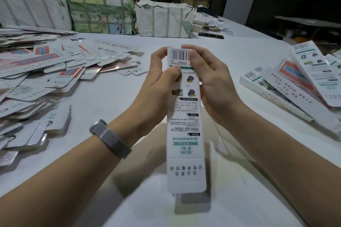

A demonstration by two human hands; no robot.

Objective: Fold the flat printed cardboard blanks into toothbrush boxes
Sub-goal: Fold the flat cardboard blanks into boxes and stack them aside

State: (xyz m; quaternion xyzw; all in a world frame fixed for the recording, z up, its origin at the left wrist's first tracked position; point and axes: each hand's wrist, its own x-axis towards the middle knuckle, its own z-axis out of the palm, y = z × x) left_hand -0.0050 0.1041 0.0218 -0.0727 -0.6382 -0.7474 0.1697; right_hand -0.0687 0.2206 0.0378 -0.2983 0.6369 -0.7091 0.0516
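Holding a long, narrow toothbrush box point(184, 116) lengthwise above the white bench point(114, 88), the person has both hands clamped on its far end, the barcode panel facing up and the near end flap hanging toward the camera. The left hand point(162, 77) pinches the left edge, thumb pressed on the printed face just below the barcode and fingers curled round the far corner. The right hand point(208, 77) mirrors it on the right edge, thumb lying beside the barcode and fingers curled over the top end, palm cupped along the box's side. Both forearms reach in from the near corners of the view and converge on the box; a metal mesh watch point(108, 136) sits on the left wrist. Thin printed card like this should be very light and springy, stiff along its creases yet easy to dent or buckle across a panel, and its glossy face looks somewhat slippery. Holding it by the long edges near the end being worked, as here, seems the safest place, since pressure on the middle of a face would likely crush the tube. Flat blanks point(55, 64) lie heaped to the left, and finished boxes point(295, 86) are stacked at the right edge of the bench.
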